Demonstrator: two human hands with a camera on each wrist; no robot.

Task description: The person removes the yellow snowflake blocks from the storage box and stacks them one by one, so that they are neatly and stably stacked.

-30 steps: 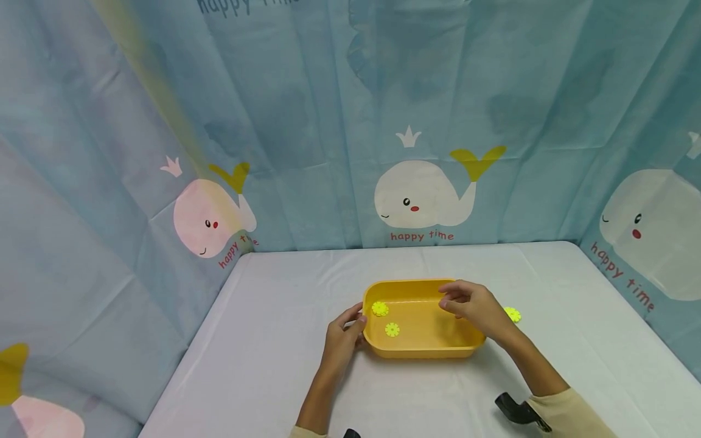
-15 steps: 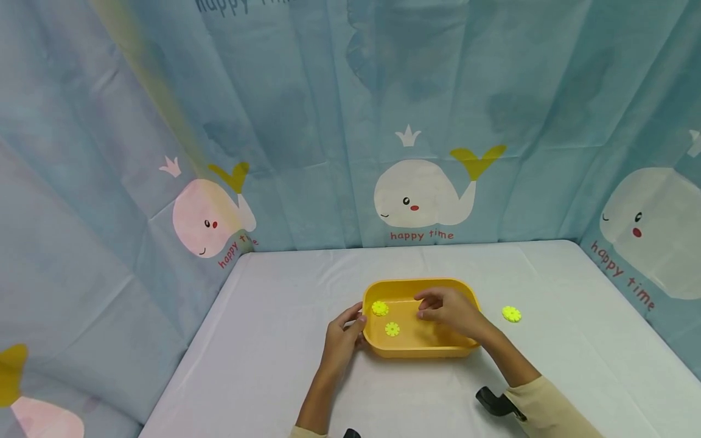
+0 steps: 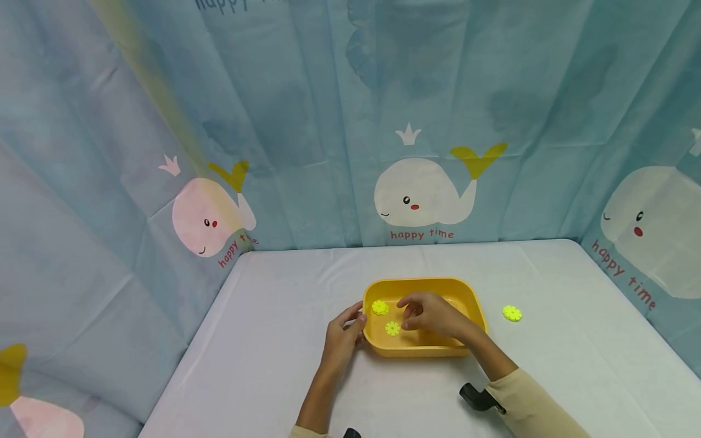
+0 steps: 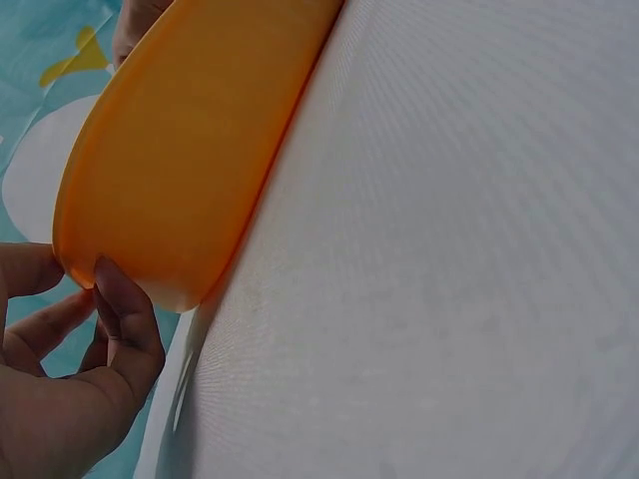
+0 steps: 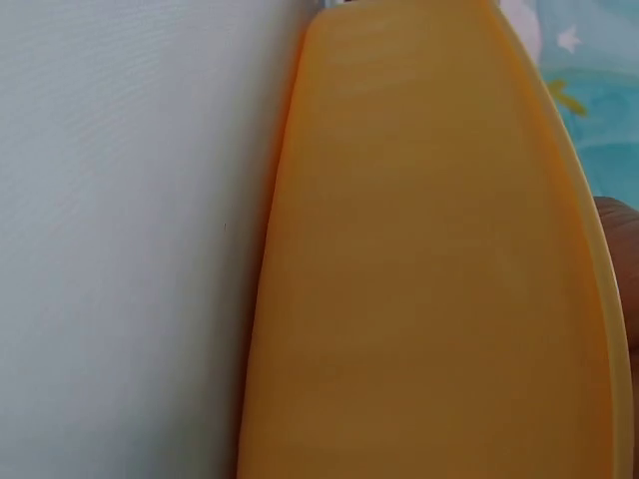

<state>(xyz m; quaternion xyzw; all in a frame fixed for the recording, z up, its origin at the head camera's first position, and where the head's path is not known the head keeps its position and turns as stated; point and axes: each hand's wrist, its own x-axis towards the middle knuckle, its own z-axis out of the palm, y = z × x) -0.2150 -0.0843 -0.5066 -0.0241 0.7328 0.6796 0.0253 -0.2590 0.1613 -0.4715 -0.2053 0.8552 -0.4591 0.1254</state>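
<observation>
A shallow yellow plastic tray (image 3: 424, 351) sits on the white table. My left hand (image 3: 343, 337) holds its left end, thumb and fingers pinching the rim; the left wrist view shows this left hand (image 4: 85, 364) at the corner of the tray (image 4: 190, 150). My right hand (image 3: 432, 313) hovers inside the tray, fingers loosely bent. Its thumb tip is close beside a bright yellow flower-shaped disc (image 3: 392, 328). Farther left in the tray lies a small pile of such discs (image 3: 380, 308). In the right wrist view the tray's side (image 5: 419, 249) hides most of that hand.
More yellow discs (image 3: 512, 313) lie on the table, right of the tray. The white-covered table (image 3: 285, 304) reaches back to a blue curtain (image 3: 312, 152) with printed whales. Black wrist-camera mounts (image 3: 479, 398) stick out near the sleeves.
My right hand has moved left across the tray, from its right end to beside the single disc. The left hand keeps its hold on the rim, and the discs have not moved.
</observation>
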